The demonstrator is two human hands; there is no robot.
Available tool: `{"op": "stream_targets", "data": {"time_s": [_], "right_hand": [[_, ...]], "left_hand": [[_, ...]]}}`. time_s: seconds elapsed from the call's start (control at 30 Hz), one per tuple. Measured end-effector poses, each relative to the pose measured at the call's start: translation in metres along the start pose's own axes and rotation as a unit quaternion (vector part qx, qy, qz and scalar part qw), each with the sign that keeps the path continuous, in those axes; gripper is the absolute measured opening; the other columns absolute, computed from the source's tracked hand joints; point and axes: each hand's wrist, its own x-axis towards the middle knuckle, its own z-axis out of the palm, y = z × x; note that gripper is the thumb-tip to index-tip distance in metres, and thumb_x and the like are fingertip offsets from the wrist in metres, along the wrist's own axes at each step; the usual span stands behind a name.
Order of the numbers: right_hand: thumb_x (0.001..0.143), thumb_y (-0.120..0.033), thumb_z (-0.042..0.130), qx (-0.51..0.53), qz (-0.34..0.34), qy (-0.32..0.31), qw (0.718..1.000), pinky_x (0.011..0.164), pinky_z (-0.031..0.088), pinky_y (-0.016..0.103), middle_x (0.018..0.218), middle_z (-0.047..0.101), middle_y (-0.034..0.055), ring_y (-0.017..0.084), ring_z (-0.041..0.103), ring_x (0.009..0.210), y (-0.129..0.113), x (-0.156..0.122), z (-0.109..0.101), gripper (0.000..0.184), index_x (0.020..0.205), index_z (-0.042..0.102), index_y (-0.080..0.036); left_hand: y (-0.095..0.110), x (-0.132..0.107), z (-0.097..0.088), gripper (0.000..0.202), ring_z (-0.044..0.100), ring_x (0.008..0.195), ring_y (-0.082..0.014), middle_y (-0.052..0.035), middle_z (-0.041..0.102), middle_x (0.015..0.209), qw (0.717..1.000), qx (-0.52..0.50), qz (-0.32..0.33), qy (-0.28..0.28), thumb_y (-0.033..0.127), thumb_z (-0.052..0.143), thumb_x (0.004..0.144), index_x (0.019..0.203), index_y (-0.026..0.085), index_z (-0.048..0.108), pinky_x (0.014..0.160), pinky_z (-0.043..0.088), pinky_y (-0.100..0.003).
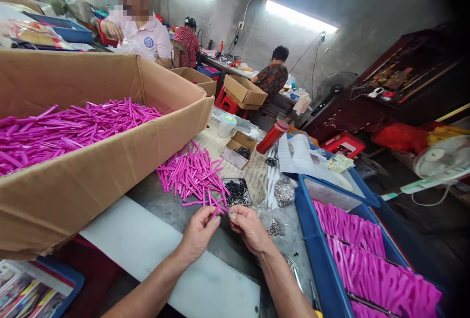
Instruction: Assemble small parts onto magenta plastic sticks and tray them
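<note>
One magenta stick (pixel 217 210), pinched in left fingers (pixel 212 226); right fingers (pixel 238 218) narrow, just beside it, contents unclear

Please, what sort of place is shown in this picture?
Probably a small assembly workshop. A large brown cardboard box holds many slim magenta sticks, a blue rectangular tray holds magenta pieces in rows, and three other people are in the background.

A red flask (pixel 271 138) is near a lidded cup (pixel 226 127). Two lamps (pixel 301 16) shine on the grey wall (pixel 229 12). At the right there is a white fan (pixel 436 154). One person (pixel 157 34) wears a pink shirt (pixel 159 49).
</note>
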Motion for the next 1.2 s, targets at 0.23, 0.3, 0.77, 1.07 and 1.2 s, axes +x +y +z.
{"op": "stream_targets", "data": {"time_s": [0.23, 0.3, 0.77, 1.07, 1.2], "right_hand": [[0.059, -0.021, 0.054, 0.008, 0.032, 0.005, 0.999, 0.041, 0.009, 0.021, 0.044, 0.035, -0.0075, 0.004, 0.021, 0.04, -0.002, -0.004, 0.011, 0.015, 0.053, 0.041, -0.015], [0.059, -0.021, 0.053, 0.003, 0.034, 0.008, 0.999, 0.041, 0.009, 0.021, 0.044, 0.034, -0.0075, 0.004, 0.02, 0.04, -0.001, -0.004, 0.012, 0.014, 0.054, 0.041, -0.016], [0.07, -0.029, 0.049, -0.153, -0.124, 0.084, 0.977, 0.054, 0.03, 0.023, 0.06, 0.039, -0.0034, 0.01, 0.035, 0.056, 0.021, -0.012, 0.019, 0.013, 0.066, 0.045, -0.018], [0.071, -0.03, 0.047, -0.173, -0.127, 0.104, 0.971, 0.053, 0.031, 0.023, 0.058, 0.039, -0.0029, 0.011, 0.036, 0.056, 0.022, -0.013, 0.019, 0.014, 0.064, 0.045, -0.019], [0.07, -0.029, 0.049, -0.148, -0.121, 0.097, 0.977, 0.053, 0.03, 0.022, 0.059, 0.038, -0.0035, 0.01, 0.034, 0.055, 0.015, -0.015, 0.012, 0.012, 0.066, 0.047, -0.018]], "left_hand": [[0.007, 0.0, 0.0, 0.009, 0.044, 0.064, -0.0125, 0.0003, 0.048, 0.064, 0.993, 0.098, 0.059, -0.012, 0.019, 0.051, 0.071, 0.068, 0.014, 0.057, 0.061, 0.037, -0.022], [0.008, 0.0, 0.001, 0.013, 0.041, 0.058, -0.011, 0.0021, 0.043, 0.058, 0.995, 0.083, 0.045, -0.009, 0.021, 0.052, 0.07, 0.059, 0.014, 0.054, 0.055, 0.035, -0.021], [0.009, 0.0, 0.003, 0.029, 0.024, 0.033, -0.0017, 0.0109, 0.031, 0.039, 0.971, -0.176, -0.159, -0.033, 0.036, 0.058, 0.064, 0.058, 0.016, 0.038, 0.034, 0.016, -0.014], [0.01, 0.0, 0.003, 0.028, 0.023, 0.034, -0.002, 0.0107, 0.029, 0.041, 0.975, -0.156, -0.15, -0.056, 0.038, 0.056, 0.067, 0.06, 0.016, 0.04, 0.034, 0.016, -0.015], [0.007, -0.001, 0.001, 0.025, 0.023, 0.037, -0.0032, 0.0092, 0.028, 0.045, 0.981, -0.117, -0.125, -0.095, 0.038, 0.052, 0.071, 0.072, 0.013, 0.048, 0.035, 0.017, -0.016]]}}
